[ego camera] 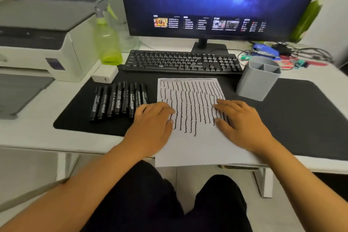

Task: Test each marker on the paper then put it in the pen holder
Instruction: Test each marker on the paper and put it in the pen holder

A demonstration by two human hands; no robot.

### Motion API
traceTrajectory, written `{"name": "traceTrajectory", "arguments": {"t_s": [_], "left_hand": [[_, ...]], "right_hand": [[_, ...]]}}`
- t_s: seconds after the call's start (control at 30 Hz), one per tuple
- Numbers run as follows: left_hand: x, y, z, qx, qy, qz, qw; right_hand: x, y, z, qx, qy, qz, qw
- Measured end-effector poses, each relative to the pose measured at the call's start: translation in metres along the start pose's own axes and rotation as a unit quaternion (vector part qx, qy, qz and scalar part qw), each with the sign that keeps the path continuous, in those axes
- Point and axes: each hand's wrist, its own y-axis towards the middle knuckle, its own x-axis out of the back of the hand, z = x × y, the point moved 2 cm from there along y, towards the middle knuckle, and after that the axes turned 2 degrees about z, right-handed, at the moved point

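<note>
Left hand (150, 126) and right hand (243, 124) both lie flat, grip spread, fingers pressing the paper (190, 111) with nothing held. Paper covered in black squiggle lines sits on black desk mat (301, 118), near edge overhanging the desk (37, 137). Row of black markers (116, 100) just left of paper; grey pen holder (258, 79) to its upper right.

Little was legible. The black keyboard (183, 61) at the far side of the mat bore a small white brand mark near its left front edge, seemingly "aigo". White printing on the markers (118, 100) was too blurred to read, as was the monitor (216, 2) text.
</note>
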Motion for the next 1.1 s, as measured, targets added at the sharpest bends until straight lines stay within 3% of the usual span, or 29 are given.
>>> {"name": "traceTrajectory", "arguments": {"t_s": [0.17,0.27,0.33,0.43,0.57,0.8,0.9,1.0,1.1], "left_hand": [[0.015,0.0,0.005,-0.008,-0.064,-0.06,0.996],[0.038,0.005,0.025,0.048,-0.074,-0.167,0.982],[0.054,0.015,0.044,0.112,-0.069,-0.179,0.975],[0.066,0.041,0.062,0.211,0.005,-0.089,0.973],[0.052,0.07,0.053,0.237,0.129,0.054,0.961],[0.037,0.095,0.043,0.229,0.188,0.115,0.948],[0.04,0.097,0.041,0.239,0.119,0.106,0.958],[0.043,0.092,0.032,0.267,-0.058,0.014,0.962],[0.038,0.083,0.007,0.274,-0.285,-0.035,0.918]], "right_hand": [[0.004,-0.002,0.003,0.0,0.022,-0.004,1.0],[0.006,-0.001,0.002,-0.007,0.051,-0.007,0.999],[0.008,0.0,0.001,-0.009,0.072,-0.01,0.997],[0.007,0.001,-0.001,-0.012,0.082,-0.022,0.996],[0.005,0.004,-0.003,-0.015,0.088,-0.037,0.995],[0.003,0.004,-0.006,-0.013,0.1,-0.042,0.994],[0.009,0.003,-0.004,-0.008,0.112,-0.063,0.992],[0.016,0.005,0.011,0.052,0.101,-0.104,0.988],[0.017,0.011,0.043,0.093,0.228,-0.01,0.969]]}}
